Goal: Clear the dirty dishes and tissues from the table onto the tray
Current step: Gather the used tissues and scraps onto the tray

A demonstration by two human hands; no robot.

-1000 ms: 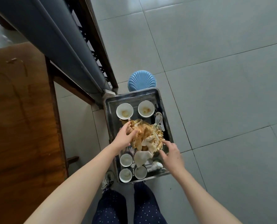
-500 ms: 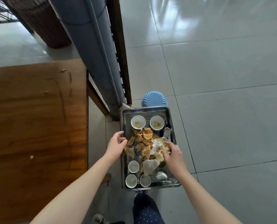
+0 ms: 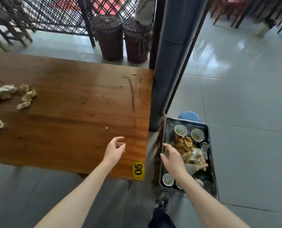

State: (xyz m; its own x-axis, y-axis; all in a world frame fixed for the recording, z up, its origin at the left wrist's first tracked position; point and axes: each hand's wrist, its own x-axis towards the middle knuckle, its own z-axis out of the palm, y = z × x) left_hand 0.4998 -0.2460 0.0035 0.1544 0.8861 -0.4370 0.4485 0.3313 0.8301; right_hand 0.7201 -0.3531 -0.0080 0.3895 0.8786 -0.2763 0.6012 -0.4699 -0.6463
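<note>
Well left of left hand [image 3: 114, 149] fingers [image 3: 118, 138], loose and empty: crumpled soiled paper tissues [image 3: 5, 94] on brown wooden table [image 3: 74, 129]; judged light, soft; pinch raised folds.

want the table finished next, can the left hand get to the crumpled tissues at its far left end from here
Probably not without a step left. The left hand hovers open over the right end of the table, the crumpled tissues lie far along it; only crumbs lie between, nothing blocks.
</note>
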